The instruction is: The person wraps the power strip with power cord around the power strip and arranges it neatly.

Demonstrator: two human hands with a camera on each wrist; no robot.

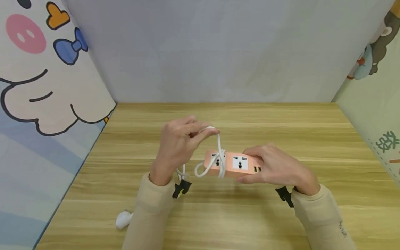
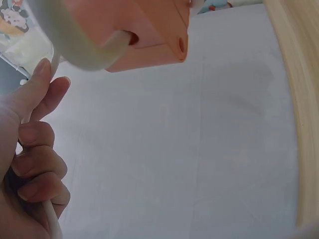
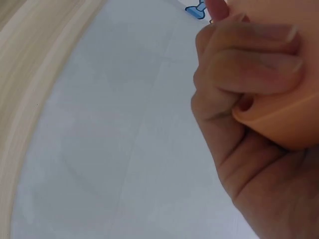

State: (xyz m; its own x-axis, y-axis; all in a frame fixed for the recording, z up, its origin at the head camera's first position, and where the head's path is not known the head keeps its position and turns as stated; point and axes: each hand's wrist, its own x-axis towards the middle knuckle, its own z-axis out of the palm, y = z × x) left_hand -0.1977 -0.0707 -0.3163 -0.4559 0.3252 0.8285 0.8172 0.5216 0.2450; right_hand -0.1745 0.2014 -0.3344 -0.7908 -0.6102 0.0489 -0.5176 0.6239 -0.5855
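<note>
An orange-pink power strip (image 1: 229,164) with white sockets and two USB ports is held above the table by my right hand (image 1: 275,166), which grips its right end. White cord (image 1: 222,163) is looped around the strip's left part. With thumb and forefinger my left hand (image 1: 179,142) pinches the cord above the strip, while its other fingers curl round more cord in the left wrist view. There the cord enters a hole in the end of the strip (image 2: 154,30). The right wrist view has fingers (image 3: 254,72) pressed flat along the orange casing (image 3: 284,114).
On the wood-grain table (image 1: 234,222), a white rounded object, perhaps the plug (image 1: 124,219), lies left of my left sleeve. Black clips (image 1: 182,188) sit by both cuffs. A pale wall stands behind, with cartoon-printed panels (image 1: 56,80) at both sides.
</note>
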